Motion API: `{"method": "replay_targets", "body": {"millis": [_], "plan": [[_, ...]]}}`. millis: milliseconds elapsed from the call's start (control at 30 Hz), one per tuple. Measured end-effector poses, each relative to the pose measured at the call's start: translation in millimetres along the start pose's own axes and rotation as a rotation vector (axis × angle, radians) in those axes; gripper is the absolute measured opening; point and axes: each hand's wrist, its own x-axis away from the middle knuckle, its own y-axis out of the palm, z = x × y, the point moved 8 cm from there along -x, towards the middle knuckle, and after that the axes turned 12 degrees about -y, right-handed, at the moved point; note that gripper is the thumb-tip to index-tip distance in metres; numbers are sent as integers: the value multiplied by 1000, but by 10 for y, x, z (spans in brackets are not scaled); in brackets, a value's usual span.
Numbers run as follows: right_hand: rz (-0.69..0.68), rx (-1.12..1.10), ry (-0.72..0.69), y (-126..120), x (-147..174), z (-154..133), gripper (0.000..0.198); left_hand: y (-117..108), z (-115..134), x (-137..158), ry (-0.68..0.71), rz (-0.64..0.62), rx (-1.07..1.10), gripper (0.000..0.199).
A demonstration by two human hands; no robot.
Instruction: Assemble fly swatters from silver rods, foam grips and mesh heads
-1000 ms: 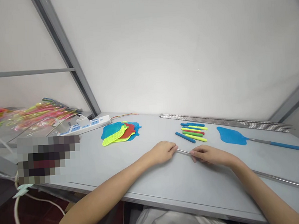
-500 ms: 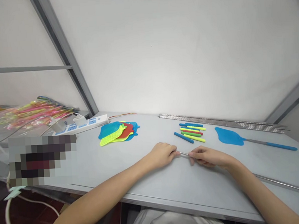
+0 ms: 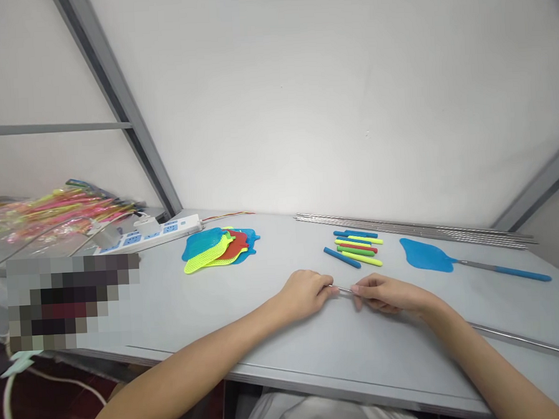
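Note:
My left hand [image 3: 309, 292] is closed, its thumb and fingers pinching the end of a thin metal rod [image 3: 342, 289]. A short way to the right, my right hand [image 3: 382, 293] pinches the same rod between thumb and fingertips. A metal length [image 3: 525, 337] shows again beyond my right forearm and runs off the right edge; the forearm hides whether it is the same piece. Beyond my hands lie several coloured handle tubes, among them a blue tube [image 3: 342, 258] and a red tube [image 3: 356, 249]. Farther right rests a blue fly swatter [image 3: 427, 256] with a metal shaft and blue grip.
Perforated swatter heads [image 3: 206, 248] in blue, yellow and red lie piled at the left. Behind them sits a white power strip [image 3: 168, 232] with plugs. Several metal rods [image 3: 416, 230] lie along the wall. Plastic-wrapped colourful items [image 3: 64, 208] are at far left. A patch there is pixelated.
The view has shifted very slightly. Both hands keep their pinch on the rod, with almost no movement; the things on the table stay where they were.

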Motion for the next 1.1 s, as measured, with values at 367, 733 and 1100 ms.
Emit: {"method": "replay_targets", "body": {"millis": [367, 733, 1100], "plan": [[27, 29, -25, 0, -24, -24, 44, -1, 16, -10, -19, 57, 36, 39], [14, -26, -72, 112, -56, -93, 45, 34, 119, 34, -48, -10, 114, 39], [29, -8, -127, 65, -36, -164, 43, -74, 69, 3, -36, -90, 225, 31]]}}
